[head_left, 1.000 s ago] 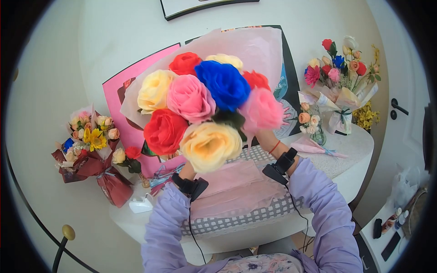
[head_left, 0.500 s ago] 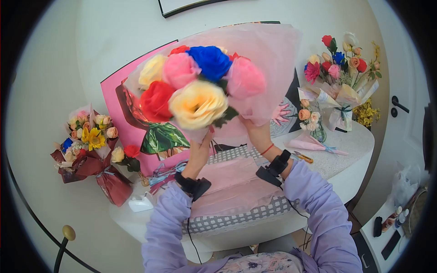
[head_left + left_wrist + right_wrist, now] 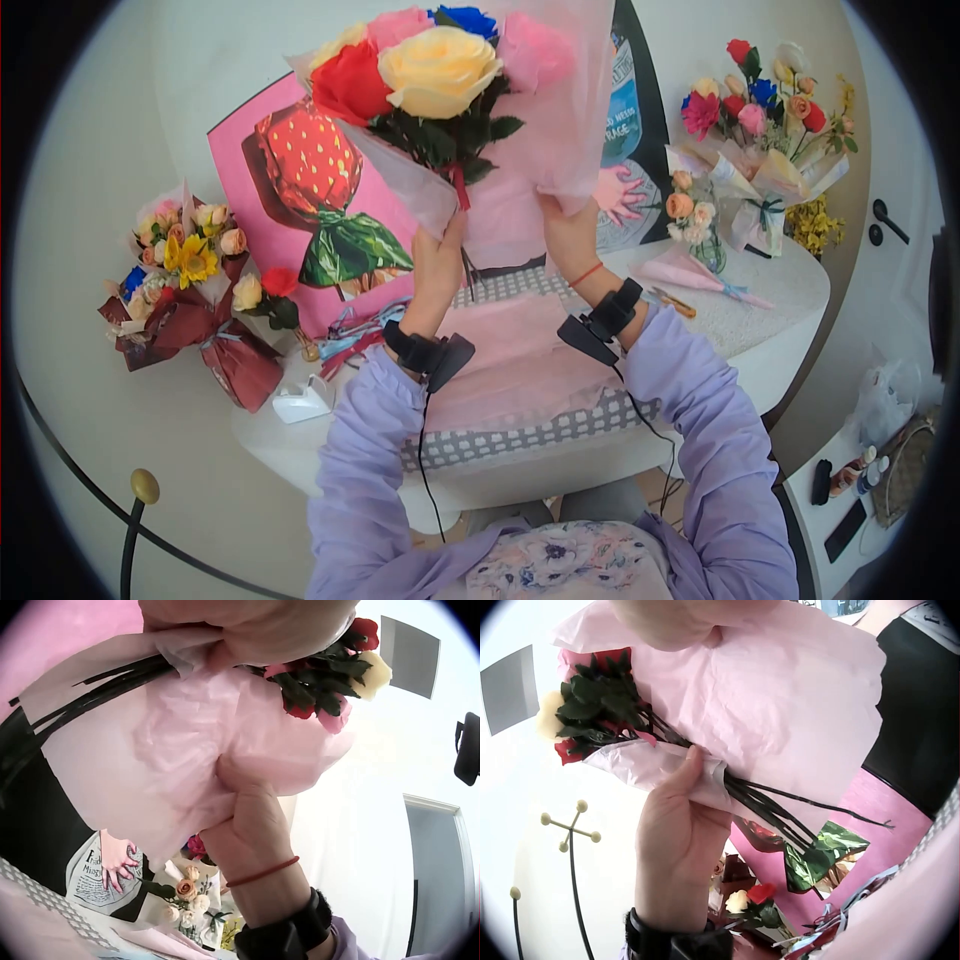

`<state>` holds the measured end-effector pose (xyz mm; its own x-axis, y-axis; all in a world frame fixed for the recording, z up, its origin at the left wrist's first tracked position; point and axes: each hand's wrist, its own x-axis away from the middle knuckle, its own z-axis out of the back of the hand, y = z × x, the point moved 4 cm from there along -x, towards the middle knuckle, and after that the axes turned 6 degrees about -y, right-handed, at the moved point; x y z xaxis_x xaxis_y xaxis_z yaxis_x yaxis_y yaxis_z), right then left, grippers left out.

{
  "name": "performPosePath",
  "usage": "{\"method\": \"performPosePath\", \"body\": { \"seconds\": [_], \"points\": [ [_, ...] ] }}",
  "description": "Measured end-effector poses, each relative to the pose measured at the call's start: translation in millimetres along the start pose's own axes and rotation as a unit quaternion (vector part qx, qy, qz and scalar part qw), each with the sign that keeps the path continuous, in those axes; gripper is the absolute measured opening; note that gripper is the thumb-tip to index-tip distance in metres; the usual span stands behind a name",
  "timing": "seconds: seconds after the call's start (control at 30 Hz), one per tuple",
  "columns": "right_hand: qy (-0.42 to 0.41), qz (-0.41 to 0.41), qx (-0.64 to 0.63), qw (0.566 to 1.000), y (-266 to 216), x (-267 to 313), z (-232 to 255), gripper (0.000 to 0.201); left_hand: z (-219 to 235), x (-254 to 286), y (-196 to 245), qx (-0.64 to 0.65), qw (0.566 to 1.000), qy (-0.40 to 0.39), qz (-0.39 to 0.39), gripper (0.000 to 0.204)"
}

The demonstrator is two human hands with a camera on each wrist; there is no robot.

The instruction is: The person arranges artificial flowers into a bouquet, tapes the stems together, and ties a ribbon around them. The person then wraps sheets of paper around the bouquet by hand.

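Observation:
A bouquet of large artificial roses, cream, red, pink and blue, is held up above the table in pale pink wrapping paper. My left hand grips the left fold of paper around the dark stems, its thumb lying over the paper in the right wrist view. On the other side my right hand pinches the paper's right part, thumb pressed on it in the left wrist view. Green leaves and a red ribbon show under the blooms. Bare stem ends stick out below the left hand.
Pink paper sheets lie on the white table over a grey patterned cloth. A maroon-wrapped bouquet and white tape dispenser are left. Rightward are a pink paper cone, an orange-handled tool and another bouquet.
The bouquet has risen and tipped back, so its leaves and stems now show below the blooms. Both hands have come into fuller view, still holding the paper.

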<state>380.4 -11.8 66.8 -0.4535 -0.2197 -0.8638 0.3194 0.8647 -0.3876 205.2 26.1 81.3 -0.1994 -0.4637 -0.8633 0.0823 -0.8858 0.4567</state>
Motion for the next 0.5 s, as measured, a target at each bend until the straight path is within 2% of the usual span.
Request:
{"method": "performPosePath", "body": {
  "seconds": [0.07,0.13,0.17,0.23,0.27,0.33,0.37,0.43,0.47,0.5],
  "points": [
    [0.006,-0.035,-0.024,0.999,-6,0,1,0.022,0,0,-2,0.016,1.0,0.004,0.012,0.027],
    [-0.056,-0.09,0.01,0.994,-9,0,1,0.033,0,2,0,0.062,0.997,-0.026,0.032,0.025],
    [-0.058,-0.095,0.011,0.994,-6,-1,2,0.033,1,3,2,0.062,0.997,-0.026,0.038,0.025],
    [-0.068,0.015,0.004,0.998,-15,-3,3,0.043,2,7,4,0.146,0.985,-0.055,0.079,0.025],
    [-0.071,0.009,0.003,0.997,-18,-2,6,0.043,4,9,3,0.145,0.984,-0.053,0.085,0.025],
    [0.029,0.154,0.114,0.981,-42,-2,19,0.046,4,12,-2,0.213,0.965,-0.053,0.146,0.028],
    [0.026,0.151,0.114,0.982,-56,-1,21,0.046,5,12,-2,0.213,0.964,-0.051,0.15,0.028],
    [-0.008,0.303,0.18,0.936,-94,11,21,0.036,6,13,2,0.264,0.951,-0.053,0.151,0.028],
    [-0.01,0.298,0.182,0.937,-95,13,20,0.036,7,15,3,0.264,0.95,-0.054,0.157,0.028],
    [-0.126,0.305,0.185,0.926,-94,18,10,0.028,7,17,3,0.263,0.948,-0.058,0.17,0.028]
  ]
}}
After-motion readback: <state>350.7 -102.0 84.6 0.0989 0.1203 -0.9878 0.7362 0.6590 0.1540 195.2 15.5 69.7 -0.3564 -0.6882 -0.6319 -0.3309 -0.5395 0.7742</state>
